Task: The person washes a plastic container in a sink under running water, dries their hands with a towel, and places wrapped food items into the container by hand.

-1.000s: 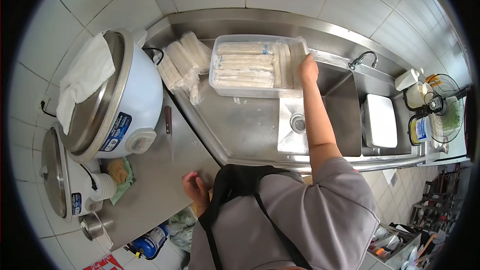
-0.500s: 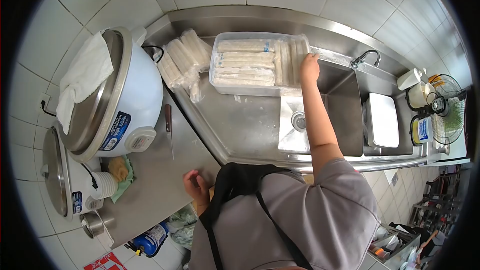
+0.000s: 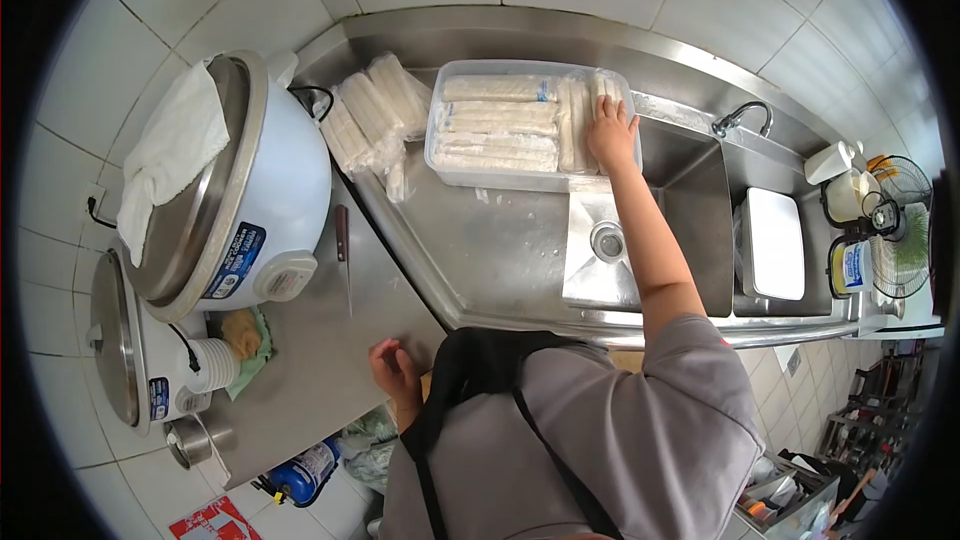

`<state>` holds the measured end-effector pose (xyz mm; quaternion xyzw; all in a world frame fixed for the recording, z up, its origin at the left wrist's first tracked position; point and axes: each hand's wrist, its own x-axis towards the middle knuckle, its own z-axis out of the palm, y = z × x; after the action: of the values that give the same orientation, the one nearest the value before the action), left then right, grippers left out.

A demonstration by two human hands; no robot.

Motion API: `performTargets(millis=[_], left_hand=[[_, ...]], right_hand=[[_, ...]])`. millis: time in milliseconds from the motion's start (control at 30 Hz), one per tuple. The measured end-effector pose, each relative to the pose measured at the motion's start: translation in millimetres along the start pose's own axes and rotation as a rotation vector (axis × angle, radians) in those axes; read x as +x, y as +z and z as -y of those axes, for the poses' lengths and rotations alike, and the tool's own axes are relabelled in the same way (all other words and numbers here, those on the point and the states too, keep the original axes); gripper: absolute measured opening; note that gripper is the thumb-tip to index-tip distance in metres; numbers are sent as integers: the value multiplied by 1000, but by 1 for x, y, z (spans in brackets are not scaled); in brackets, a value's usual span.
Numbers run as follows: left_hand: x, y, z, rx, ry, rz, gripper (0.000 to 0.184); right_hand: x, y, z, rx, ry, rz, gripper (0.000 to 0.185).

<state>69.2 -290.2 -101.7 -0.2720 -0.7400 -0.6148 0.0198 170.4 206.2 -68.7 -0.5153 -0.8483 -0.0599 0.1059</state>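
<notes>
A clear plastic bin (image 3: 480, 179) stands on the steel sink counter, filled with long pale sticks in clear plastic packs (image 3: 498, 118). Most packs lie crosswise; those at the right end run front to back. My right hand (image 3: 612, 135) rests on the rightmost pack (image 3: 606, 86), fingers spread and pressing on its top. My left hand (image 3: 394, 368) hangs by the edge of the side counter, its fingers loosely bent and apart, with nothing in them. More wrapped packs (image 3: 372, 110) are heaped left of the bin.
A knife (image 3: 342, 235) lies on the side counter (image 3: 330, 360). Two large cookers (image 3: 280, 190) stand at the left. Right of the bin are sink basins (image 3: 690, 210), a faucet (image 3: 742, 118) and a white lidded box (image 3: 774, 243). A fan (image 3: 900, 225) is farther right.
My right hand has gone from gripping the rightmost pack at the bin's end to lying spread on top. That pack now sits lower, inside the bin. My left hand has barely moved.
</notes>
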Motion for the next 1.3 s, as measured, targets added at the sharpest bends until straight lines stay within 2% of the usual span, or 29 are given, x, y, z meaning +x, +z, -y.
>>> performTargets(millis=[33,233,333,467,500,567,633,700,800,833,933,967,1067,1200,1300], left_hand=[[-1,-1,-1,30,-5,3,20],[-3,-2,6,23,16,-31,21],[-3,0,6,-13,21,-57,21],[-2,-2,4,32,-3,-28,20],[0,-2,4,46,3,-22,20],[0,-3,4,74,11,-19,19],[0,-2,4,93,20,-26,18],[2,-3,1,150,57,-22,16],[3,-1,-4,175,75,-46,14],[3,0,-4,175,78,-61,13],[3,-1,-4,184,53,-57,14],[3,-1,-4,172,33,-64,15],[1,0,-1,164,9,-62,15],[4,-1,-8,203,47,-46,12],[6,-2,-5,192,59,-35,9]], right_hand=[[0,1,1,-4,16,60,52],[-3,11,1,-50,-37,-16,50],[2,7,2,-47,-29,32,53],[10,-39,50,25,-16,-22,66],[15,-41,73,111,-94,-135,69],[19,-46,130,300,-286,-117,63],[28,-40,190,551,-544,-2,52],[36,-34,247,754,-636,218,45],[55,4,323,523,-473,205,45],[65,33,345,552,-291,185,54],[53,-9,366,374,-138,280,62],[57,-16,376,413,-57,392,70],[71,-24,388,370,12,578,76],[119,16,392,384,-343,704,62],[116,30,390,531,-423,392,52]])
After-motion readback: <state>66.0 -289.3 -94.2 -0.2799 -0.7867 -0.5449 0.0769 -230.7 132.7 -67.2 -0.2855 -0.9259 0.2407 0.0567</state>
